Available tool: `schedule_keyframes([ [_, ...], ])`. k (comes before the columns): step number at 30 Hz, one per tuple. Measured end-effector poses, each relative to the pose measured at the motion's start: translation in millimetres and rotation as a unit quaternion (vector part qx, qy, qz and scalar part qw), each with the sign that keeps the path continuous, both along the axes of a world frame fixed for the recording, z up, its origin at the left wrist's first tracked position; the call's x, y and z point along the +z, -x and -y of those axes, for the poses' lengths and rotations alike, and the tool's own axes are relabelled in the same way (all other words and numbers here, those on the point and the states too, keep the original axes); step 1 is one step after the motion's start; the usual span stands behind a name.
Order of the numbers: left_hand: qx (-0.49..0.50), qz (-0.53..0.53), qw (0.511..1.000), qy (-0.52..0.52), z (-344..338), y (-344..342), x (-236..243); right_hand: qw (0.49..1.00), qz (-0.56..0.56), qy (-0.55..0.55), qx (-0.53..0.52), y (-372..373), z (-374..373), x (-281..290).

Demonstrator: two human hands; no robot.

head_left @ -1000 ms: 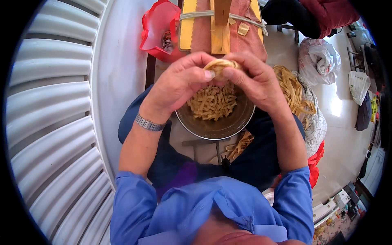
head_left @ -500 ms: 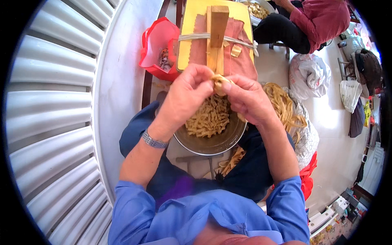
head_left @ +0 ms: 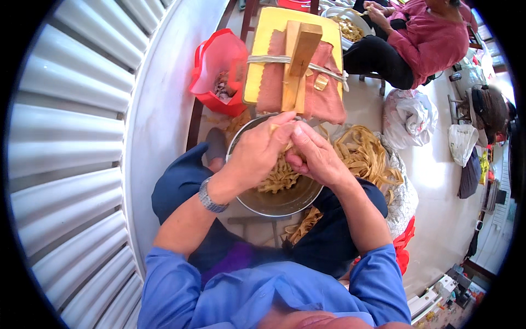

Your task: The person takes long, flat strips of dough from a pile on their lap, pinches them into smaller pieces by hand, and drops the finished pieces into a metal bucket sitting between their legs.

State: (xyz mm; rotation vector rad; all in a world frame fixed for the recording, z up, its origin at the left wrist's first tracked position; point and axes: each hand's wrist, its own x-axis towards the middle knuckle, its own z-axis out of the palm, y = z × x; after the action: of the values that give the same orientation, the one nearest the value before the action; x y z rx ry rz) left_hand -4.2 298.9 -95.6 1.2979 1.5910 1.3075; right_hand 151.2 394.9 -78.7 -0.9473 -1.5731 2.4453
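Note:
Both my hands are closed and pressed together over a metal bowl. Soft tan knotted pieces lie heaped inside it. A tan strip is mostly hidden between my fingers, with only a bit of it showing. My left hand, with a metal watch on its wrist, covers it from the left. My right hand grips from the other side, thumb against the left fingers. Just beyond my fingertips stands a wooden post on a yellow board, bound with white cord over a pinkish cloth.
Long tan strips are piled on a pale cloth to the right. A red bin holding scraps stands at the far left, near a white ribbed radiator. Another person in a pink top sits far right beside a bowl.
My hands have come lower and closer together, closing round the piece that was showing between my fingertips. The whole view has shifted slightly.

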Motion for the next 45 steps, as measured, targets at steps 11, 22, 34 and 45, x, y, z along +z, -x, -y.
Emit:
schedule_keyframes([
  [11, -0.144, 0.015, 0.972, 0.183, 30, 32, 8, 0.963, 0.057, -0.213, 0.153, -26, -7, -21],
  [22, -0.189, -0.311, 0.909, 0.205, 12, 9, 24, 0.916, 0.037, -0.369, 0.157, 4, 10, -13],
  [34, -0.486, -0.100, 0.841, 0.217, 48, 30, 5, 0.875, 0.008, -0.227, 0.427, -34, 9, -14],
  [45, -0.212, -0.028, 0.968, 0.135, -2, 50, 30, 0.897, 0.055, -0.424, 0.112, -29, -28, 14],
])
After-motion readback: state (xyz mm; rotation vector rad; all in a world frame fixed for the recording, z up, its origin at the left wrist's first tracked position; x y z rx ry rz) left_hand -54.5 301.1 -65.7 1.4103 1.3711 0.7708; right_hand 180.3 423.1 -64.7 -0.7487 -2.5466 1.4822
